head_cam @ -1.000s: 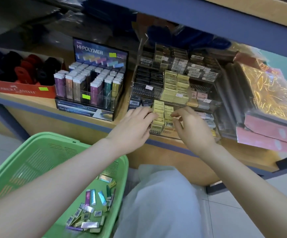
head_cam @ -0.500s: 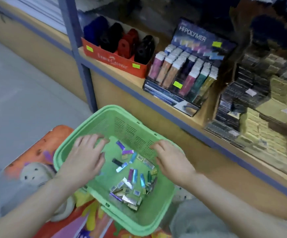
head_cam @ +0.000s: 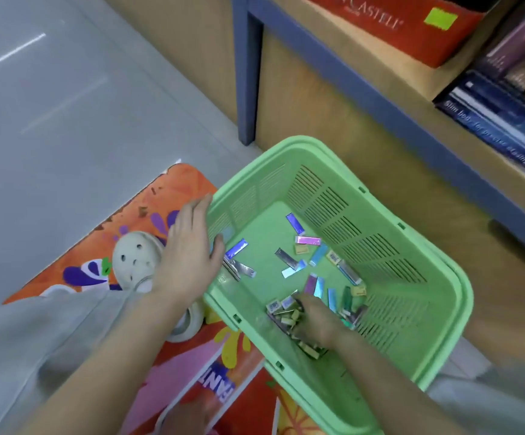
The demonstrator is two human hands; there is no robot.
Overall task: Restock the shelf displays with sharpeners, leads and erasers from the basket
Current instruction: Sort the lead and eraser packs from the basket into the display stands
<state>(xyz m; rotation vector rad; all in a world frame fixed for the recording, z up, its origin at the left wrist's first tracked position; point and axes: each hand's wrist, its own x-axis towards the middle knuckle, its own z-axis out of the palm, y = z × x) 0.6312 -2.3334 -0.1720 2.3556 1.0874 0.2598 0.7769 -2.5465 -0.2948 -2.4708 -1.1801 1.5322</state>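
Nearest, the right hand (head_cam: 316, 321) is digging curled fingers into the heap of small packs (head_cam: 286, 312) at the near end of the green basket (head_cam: 317, 146). Whether it is gripping any, I cannot tell, but it would do best gathering a few matching ones together. Beyond, the left hand (head_cam: 189, 255) is lying flat, fingers straight, against the basket's left wall, likely steadying it below the shelf (head_cam: 380, 102).

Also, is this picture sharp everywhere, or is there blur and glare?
Head view: even light, white glare streaks on the floor; the right hand in the basket is smeared by motion, the left hand sharper; the foil packs glint; the frame's lower corners are soft.
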